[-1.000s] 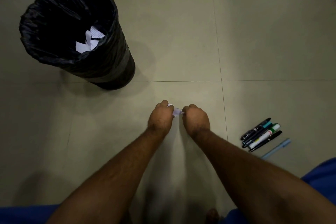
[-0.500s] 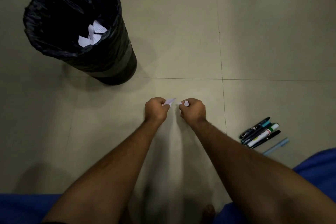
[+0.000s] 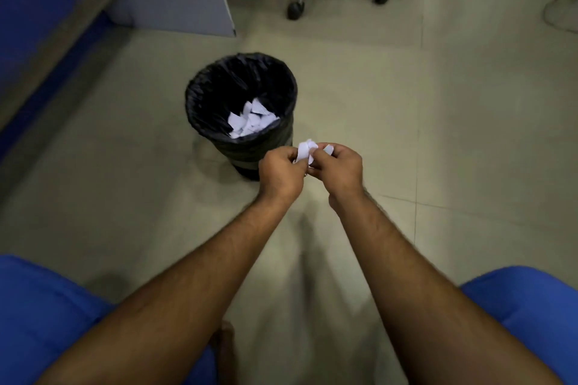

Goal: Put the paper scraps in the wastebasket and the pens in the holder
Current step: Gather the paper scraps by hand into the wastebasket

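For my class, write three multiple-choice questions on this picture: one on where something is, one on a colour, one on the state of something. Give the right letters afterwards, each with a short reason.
1. Where do the loose paper scraps lie?
A. Inside the wastebasket
B. On the chair base
C. On the blue cloth

2. What colour is the liner of the wastebasket?
A. White
B. Black
C. Red

3. What are the hands doing?
A. Both rest flat on the floor
B. Both hang with nothing in them
C. The left hand and right hand pinch held paper between them

Answers:
1 A: white pieces show inside the bin's rim.
2 B: a black bag folds over the rim.
3 C: fingers of both hands curl round white paper, just near of the bin.
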`<act>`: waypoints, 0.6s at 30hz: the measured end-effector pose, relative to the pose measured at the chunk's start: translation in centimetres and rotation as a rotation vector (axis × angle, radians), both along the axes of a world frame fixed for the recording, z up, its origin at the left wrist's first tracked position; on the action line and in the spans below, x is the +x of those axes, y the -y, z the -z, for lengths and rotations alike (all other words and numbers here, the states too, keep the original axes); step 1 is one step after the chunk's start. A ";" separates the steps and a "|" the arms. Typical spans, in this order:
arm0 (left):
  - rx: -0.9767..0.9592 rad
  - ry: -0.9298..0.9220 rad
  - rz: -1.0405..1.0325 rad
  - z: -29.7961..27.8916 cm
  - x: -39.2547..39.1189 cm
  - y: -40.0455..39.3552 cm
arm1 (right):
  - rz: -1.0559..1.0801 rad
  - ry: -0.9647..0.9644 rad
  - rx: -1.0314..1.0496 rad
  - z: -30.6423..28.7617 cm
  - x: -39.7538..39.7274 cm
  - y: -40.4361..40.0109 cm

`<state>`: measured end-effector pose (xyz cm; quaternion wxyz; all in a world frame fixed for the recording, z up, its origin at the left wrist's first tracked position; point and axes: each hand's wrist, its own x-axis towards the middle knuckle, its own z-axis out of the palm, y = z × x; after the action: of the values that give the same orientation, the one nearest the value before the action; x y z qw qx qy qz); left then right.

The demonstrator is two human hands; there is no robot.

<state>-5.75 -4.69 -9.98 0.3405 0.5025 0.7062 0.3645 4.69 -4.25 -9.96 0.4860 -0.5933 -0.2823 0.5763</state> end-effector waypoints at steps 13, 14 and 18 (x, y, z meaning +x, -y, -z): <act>0.011 -0.187 -0.168 -7.3 -9.3 -5.9 | -0.366 0.800 0.257 -5.8 -8.5 -7.7; -0.011 -0.208 -0.152 -7.2 -9.7 -6.1 | -0.405 0.827 0.231 -5.6 -8.7 -8.0; -0.023 -0.294 -0.116 -7.2 -11.0 -6.5 | -0.445 0.857 0.191 -5.6 -9.1 -8.3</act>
<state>-16.74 1.77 -2.77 0.2175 0.5049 0.7803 0.2981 -4.38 4.01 -4.36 0.2436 -0.6552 -0.6283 0.3416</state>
